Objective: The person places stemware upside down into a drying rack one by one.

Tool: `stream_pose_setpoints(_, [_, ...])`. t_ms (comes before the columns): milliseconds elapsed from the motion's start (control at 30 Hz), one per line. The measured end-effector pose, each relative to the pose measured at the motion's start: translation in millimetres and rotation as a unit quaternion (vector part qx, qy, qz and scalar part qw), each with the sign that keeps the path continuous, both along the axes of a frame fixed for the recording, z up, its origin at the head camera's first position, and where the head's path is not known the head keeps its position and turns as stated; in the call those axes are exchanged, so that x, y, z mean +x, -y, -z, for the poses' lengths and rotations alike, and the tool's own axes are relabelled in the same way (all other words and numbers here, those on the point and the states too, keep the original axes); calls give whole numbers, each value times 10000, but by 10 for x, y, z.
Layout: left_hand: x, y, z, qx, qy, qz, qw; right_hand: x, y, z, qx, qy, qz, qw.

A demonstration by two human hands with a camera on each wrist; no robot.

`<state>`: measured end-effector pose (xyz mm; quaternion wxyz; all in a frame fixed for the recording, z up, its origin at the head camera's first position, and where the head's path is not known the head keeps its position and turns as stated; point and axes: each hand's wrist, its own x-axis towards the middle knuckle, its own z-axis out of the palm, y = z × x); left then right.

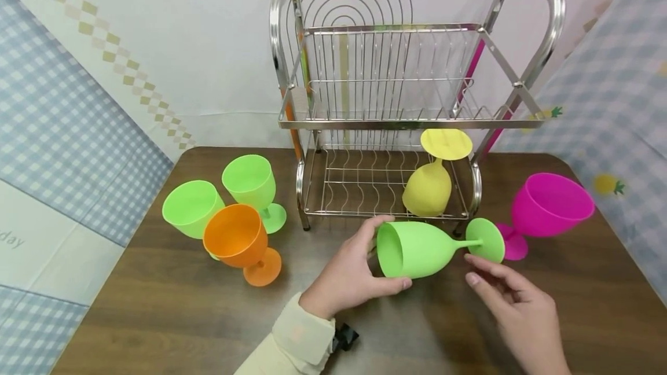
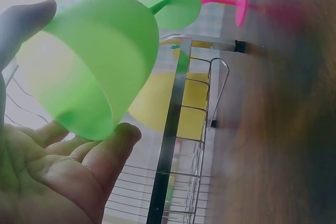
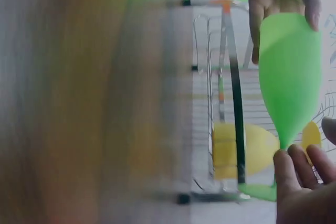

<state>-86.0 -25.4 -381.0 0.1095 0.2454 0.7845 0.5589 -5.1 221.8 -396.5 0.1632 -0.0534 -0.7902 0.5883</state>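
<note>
The green goblet (image 1: 440, 247) lies on its side in the air, just below centre of the frame, mouth to the left and foot (image 1: 486, 236) to the right. It looks like thin moulded plastic: light seems to pass through its wall in the left wrist view, so I would expect very little weight, a bowl (image 1: 423, 250) that may give slightly under a hard squeeze, and small risk of breaking. The surface appears smooth and could slip or roll if only fingertips bear on it.

The left hand (image 1: 349, 276) holds it at the rim (image 1: 402, 250), thumb on the near side and fingers on the far side. That seems a sound hold, provided the pressure is mild enough not to push the rim out of round. The right hand (image 1: 521, 305), at lower right, has its fingers loosely bent by the foot; whether they touch it I cannot tell.

The stem (image 1: 466, 243) is slim and probably the weakest part, so it is better pinched lightly close to the bowl than levered by the foot. The flat foot offers a second hold for turning the goblet. Clearance matters near the rack (image 1: 411, 125), at upper centre, where a yellow goblet (image 1: 428, 190) sits upside down, and beside the magenta goblet (image 1: 552, 204) at right
</note>
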Motion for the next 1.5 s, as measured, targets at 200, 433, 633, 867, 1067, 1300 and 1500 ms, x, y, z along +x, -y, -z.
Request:
stream_pose_setpoints(200, [7, 17, 9, 123, -71, -5, 9999, -54, 17, 195, -4617, 156, -1496, 8742])
stream_pose_setpoints(433, [4, 9, 20, 536, 139, 154, 9983, -141, 191, 312, -6723, 340, -2483, 6965])
stream_pose_setpoints(633, [7, -9, 17, 879, 208, 295, 9955, -226, 465, 234, -6850, 37, -2627, 6795])
stream_pose_setpoints(867, [10, -24, 6, 716, 71, 263, 9971, -274, 577, 172, -7051, -54, -2368, 6683])
stream_pose_setpoints(1067, [18, -31, -7, 354, -173, 169, 9991, -274, 544, 171, -7050, -137, -2296, 6708])
stream_pose_setpoints(1300, [30, -12, -46, -466, -524, -72, 9975, -312, 504, 127, -6342, -671, -2487, 7290])
stream_pose_setpoints(1500, [7, 16, -39, -707, -601, -5, 9957, -340, 473, 69, -5544, -871, -2254, 7964])
